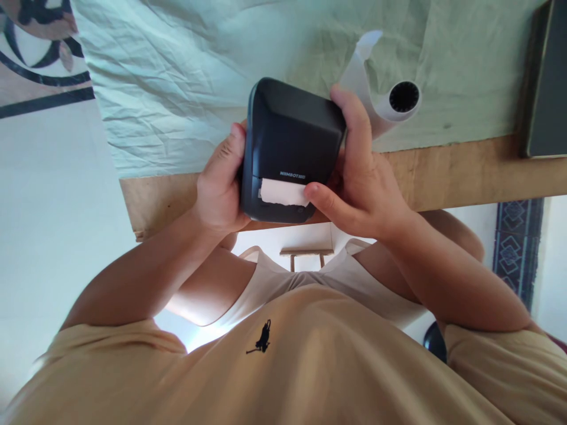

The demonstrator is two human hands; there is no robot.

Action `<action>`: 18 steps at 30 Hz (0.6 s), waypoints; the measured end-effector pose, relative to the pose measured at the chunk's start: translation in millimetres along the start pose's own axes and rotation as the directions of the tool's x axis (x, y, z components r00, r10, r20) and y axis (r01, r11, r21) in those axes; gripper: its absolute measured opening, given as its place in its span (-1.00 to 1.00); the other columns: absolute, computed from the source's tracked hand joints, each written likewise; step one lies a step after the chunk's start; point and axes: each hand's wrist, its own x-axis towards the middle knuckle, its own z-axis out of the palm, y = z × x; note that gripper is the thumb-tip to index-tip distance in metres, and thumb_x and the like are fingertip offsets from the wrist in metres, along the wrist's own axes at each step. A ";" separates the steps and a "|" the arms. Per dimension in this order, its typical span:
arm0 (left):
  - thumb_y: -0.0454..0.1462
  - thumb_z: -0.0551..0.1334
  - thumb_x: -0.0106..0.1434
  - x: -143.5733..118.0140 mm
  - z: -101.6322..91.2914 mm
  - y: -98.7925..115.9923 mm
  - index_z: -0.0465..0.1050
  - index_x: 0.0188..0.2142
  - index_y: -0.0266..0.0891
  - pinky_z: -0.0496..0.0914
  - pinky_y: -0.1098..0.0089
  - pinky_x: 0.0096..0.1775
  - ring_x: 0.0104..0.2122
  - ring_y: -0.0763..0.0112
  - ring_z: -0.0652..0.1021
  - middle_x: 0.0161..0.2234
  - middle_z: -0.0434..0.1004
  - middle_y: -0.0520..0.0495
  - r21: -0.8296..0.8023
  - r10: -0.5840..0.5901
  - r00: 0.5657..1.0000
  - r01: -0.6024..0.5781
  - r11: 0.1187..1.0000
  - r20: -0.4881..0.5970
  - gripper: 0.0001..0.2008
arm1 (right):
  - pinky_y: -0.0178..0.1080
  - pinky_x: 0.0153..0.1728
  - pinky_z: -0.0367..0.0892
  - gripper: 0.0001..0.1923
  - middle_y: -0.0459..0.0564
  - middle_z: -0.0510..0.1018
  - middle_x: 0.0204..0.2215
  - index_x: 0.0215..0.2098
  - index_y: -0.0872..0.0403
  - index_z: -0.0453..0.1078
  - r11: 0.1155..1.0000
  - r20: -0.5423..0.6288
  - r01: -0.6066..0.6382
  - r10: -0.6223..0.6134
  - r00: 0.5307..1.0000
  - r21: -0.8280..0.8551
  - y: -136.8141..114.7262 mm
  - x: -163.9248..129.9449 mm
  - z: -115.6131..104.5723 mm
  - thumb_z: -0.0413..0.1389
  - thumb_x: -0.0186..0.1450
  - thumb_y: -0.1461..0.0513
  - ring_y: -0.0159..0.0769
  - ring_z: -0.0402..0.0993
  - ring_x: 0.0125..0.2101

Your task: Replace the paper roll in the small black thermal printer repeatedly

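Black boxy printer [295, 130] clasped by left grip [221, 180] and right grip [365, 168]

White paper strip [282, 192] is thumbed, apparently for steadiness.

"NIIMBOT" stands in pale letters [289, 174] on the black printer [295, 130]. The smaller mark [302, 176] right after it is too blurred to read.

Green cloth [212, 53]; stool [306, 252] (wooden, perhaps).
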 end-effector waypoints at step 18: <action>-0.35 0.05 0.30 4.2 -0.7 1.6 0.52 -0.47 -0.20 0.59 0.12 0.12 0.02 0.07 0.67 -0.60 0.46 -0.03 0.040 0.123 0.983 -0.119 0.992 -0.135 -0.69 | -0.32 -0.53 0.26 -0.03 -0.14 0.43 -0.49 0.47 0.26 -0.29 1.000 0.003 0.002 -0.002 1.000 -0.003 -1.1 0.5 -0.9 -0.18 0.44 -0.27 -0.41 0.38 -0.54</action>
